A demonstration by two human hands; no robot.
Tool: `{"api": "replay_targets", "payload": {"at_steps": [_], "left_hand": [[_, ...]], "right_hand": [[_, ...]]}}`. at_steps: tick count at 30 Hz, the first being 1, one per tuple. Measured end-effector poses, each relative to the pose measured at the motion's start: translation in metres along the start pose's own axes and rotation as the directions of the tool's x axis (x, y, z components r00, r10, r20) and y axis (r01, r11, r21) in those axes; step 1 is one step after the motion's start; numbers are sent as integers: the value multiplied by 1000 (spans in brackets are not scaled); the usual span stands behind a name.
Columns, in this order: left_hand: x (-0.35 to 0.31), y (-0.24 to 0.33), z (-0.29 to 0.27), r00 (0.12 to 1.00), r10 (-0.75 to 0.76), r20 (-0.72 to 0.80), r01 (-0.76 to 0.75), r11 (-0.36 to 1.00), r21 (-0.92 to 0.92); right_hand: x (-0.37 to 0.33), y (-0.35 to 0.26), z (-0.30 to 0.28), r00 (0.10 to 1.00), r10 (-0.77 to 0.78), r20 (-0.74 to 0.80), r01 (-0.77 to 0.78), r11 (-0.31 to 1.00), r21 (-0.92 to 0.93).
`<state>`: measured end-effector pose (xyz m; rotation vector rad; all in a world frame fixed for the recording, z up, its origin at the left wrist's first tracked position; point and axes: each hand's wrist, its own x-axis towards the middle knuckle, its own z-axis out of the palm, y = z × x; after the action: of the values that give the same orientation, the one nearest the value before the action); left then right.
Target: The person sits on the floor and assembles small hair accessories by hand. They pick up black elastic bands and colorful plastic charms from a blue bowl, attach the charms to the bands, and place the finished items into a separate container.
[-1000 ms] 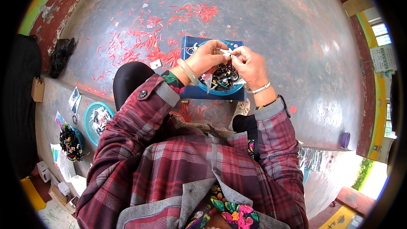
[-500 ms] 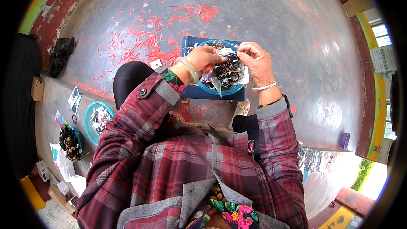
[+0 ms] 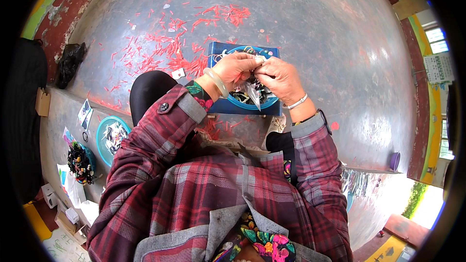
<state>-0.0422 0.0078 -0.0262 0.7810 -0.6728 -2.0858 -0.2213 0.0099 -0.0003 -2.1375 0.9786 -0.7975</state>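
My left hand (image 3: pixel 238 69) and my right hand (image 3: pixel 277 76) meet fingertip to fingertip above a blue box (image 3: pixel 224 104) that carries a round blue dish (image 3: pixel 269 102) of small dark and shiny pieces. Both hands pinch a small clear plastic bag (image 3: pixel 253 94) that hangs down between them over the dish. A pale bangle sits on my left wrist and a thin bracelet on my right. What the fingertips hold at the top of the bag is too small to tell.
Red scraps (image 3: pixel 170 48) litter the grey floor beyond the box. On a low ledge to my left lie a teal plate (image 3: pixel 102 138) with small pieces, a pile of dark items (image 3: pixel 80 162) and cards. A black bag (image 3: pixel 70 63) lies far left; a purple cup (image 3: pixel 395 161) stands right.
My hands have come closer together over the dish, and the clear bag now hangs lower between them.
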Motion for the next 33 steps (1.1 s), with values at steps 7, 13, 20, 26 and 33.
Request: {"api": "replay_targets", "payload": {"at_steps": [7, 13, 20, 26, 33], "left_hand": [[1, 0, 0, 990, 55, -132, -61, 997, -37], [2, 0, -1, 989, 70, -133, -78, 995, -56], [4, -2, -4, 997, 39, -61, -40, 999, -28], [-1, 1, 1, 999, 22, -35, -22, 1000, -2], [-5, 3, 7, 998, 44, 37, -44, 999, 12]], "right_hand": [[3, -6, -5, 993, 31, -117, -25, 998, 51], [3, 2, -25, 884, 436, -169, -277, 779, 563], [3, 3, -23, 875, 449, -179, -256, 745, 616], [6, -10, -16, 861, 504, 59, -489, 792, 365], [3, 4, -17, 854, 512, 93, -482, 710, 513]]}}
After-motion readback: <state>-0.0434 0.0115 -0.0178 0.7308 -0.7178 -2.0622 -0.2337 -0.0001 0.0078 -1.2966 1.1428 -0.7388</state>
